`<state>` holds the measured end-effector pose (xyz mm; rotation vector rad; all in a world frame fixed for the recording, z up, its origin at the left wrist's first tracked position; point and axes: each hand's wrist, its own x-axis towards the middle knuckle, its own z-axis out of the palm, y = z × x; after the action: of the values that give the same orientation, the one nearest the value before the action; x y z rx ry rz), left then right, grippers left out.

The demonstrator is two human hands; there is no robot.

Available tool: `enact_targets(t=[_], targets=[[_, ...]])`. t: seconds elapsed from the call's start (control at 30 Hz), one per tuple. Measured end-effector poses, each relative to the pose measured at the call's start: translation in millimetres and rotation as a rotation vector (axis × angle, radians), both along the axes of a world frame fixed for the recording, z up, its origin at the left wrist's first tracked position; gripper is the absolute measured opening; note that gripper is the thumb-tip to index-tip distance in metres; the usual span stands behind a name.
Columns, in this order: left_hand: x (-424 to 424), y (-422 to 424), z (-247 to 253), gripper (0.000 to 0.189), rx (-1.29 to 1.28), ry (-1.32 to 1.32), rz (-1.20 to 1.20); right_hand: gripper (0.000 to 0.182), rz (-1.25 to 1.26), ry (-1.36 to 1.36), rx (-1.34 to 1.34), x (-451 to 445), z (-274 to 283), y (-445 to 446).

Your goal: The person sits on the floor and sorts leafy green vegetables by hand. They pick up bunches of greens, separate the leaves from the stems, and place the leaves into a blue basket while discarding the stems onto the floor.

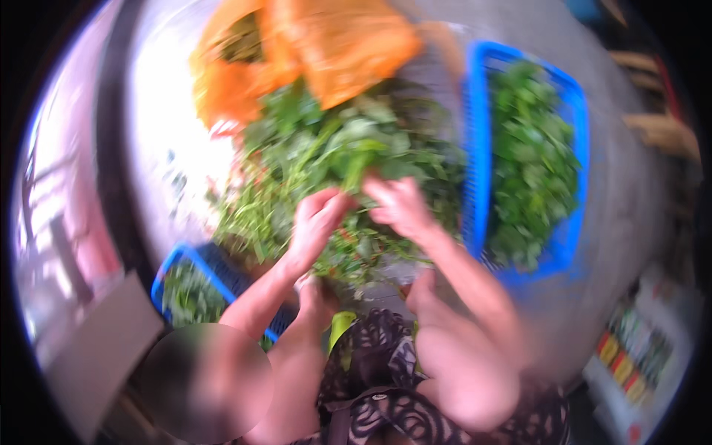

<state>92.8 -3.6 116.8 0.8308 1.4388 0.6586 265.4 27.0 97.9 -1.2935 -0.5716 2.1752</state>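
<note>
A small bunch of leafy green stems (359,161) rises from my left hand (322,214), whose fingers are curled around its lower end. Close beside it, my right hand (401,208) has its fingertips at the base of the same bunch; blur hides whether they grip it. Under and around both hands spreads a heap of leafy greens (267,194), with leaves mostly at the far side and bare stems at the left. An orange plastic bag (356,44) lies over the heap's far edge, with dark greens visible through its opening.
To the right stands a blue plastic basket (477,167) of green leaves. A smaller blue basket (192,256), also holding greens, is near my left forearm. Cardboard (105,356) lies at lower left. A pale container of packets (628,356) sits at lower right.
</note>
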Motion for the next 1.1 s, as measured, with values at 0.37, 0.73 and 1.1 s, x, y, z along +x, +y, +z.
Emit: enact_targets(t=[0.37, 0.73, 1.1], targets=[[-11, -36, -12, 0.020, -0.087, 0.328, -0.513, 0.021, 0.285, -0.275, 1.048, 2, 13, -35], [-96, -8, 18, 0.060, 0.584, 1.131, -0.769, 0.030, -0.019, -1.795, 0.995, 214, 79, 8], [-104, -6, -76, 0.029, 0.134, 0.385, 0.014, 0.018, 0.176, -0.663, 0.775, 64, 42, -11]])
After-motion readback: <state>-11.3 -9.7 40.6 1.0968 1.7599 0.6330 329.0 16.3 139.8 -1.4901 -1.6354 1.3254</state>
